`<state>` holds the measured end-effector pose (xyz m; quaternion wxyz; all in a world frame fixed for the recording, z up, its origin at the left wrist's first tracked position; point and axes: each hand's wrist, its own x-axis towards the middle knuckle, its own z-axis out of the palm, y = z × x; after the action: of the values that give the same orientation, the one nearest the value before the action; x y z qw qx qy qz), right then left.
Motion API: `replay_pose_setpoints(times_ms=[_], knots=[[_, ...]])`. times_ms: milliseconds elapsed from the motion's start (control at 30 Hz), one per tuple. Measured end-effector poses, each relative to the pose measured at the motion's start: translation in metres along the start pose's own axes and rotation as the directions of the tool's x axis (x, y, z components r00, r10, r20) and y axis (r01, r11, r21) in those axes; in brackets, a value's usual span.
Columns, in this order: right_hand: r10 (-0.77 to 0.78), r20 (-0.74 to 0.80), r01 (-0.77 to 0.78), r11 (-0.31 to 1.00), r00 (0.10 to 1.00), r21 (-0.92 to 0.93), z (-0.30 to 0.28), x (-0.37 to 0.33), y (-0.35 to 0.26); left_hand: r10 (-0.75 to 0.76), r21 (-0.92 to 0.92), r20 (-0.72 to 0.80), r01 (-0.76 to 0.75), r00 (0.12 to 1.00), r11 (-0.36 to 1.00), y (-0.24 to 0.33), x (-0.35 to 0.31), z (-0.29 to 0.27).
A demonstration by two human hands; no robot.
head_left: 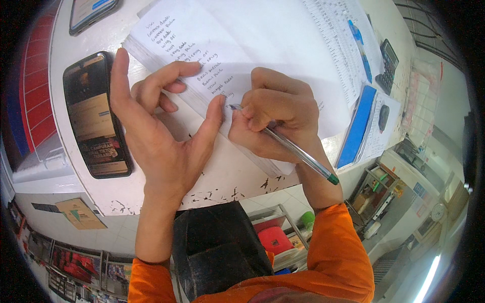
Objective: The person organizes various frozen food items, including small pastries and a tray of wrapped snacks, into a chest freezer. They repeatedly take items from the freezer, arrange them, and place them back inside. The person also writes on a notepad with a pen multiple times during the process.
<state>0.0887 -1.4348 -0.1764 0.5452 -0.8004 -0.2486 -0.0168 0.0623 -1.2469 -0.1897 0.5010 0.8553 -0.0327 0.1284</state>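
My right hand [275, 113] is closed around a clear pen with a green end [303, 154], its tip down on the white page of a paper stack [283, 45]. A column of handwritten lines runs down the page's left side, and the tip is at the lower end of that column. Held over the left edge of the stack, my left hand [161, 136] has its fingers apart, with the index and thumb tips at the paper. Just left of that hand lies a smartphone [93, 116] with its screen lit.
Another phone [91, 12] lies at the table's far left. Toward the right are a printed sheet [336, 30], a blue pen [359, 50], a calculator [388, 65] and a blue-edged pad [356, 126] with a small dark object [384, 117] on it. The white table [116, 194] has a chipped near edge.
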Motion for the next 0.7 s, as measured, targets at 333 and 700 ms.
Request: replay_pose_setpoints(times_ms=[333,700], knots=[[-0.033,-0.003,0.033,0.998,0.999,-0.061,-0.006,0.0007,-0.0009,-0.002,0.0,-0.004,0.002,1.0,1.0,-0.0005,-0.0003,0.0003],[0.056,0.012,-0.056,0.998,0.998,-0.021,-0.0053,0.0033,-0.0041,0.003,-0.004,-0.005,-0.003,1.0,1.0,-0.0014,-0.0008,0.0004]])
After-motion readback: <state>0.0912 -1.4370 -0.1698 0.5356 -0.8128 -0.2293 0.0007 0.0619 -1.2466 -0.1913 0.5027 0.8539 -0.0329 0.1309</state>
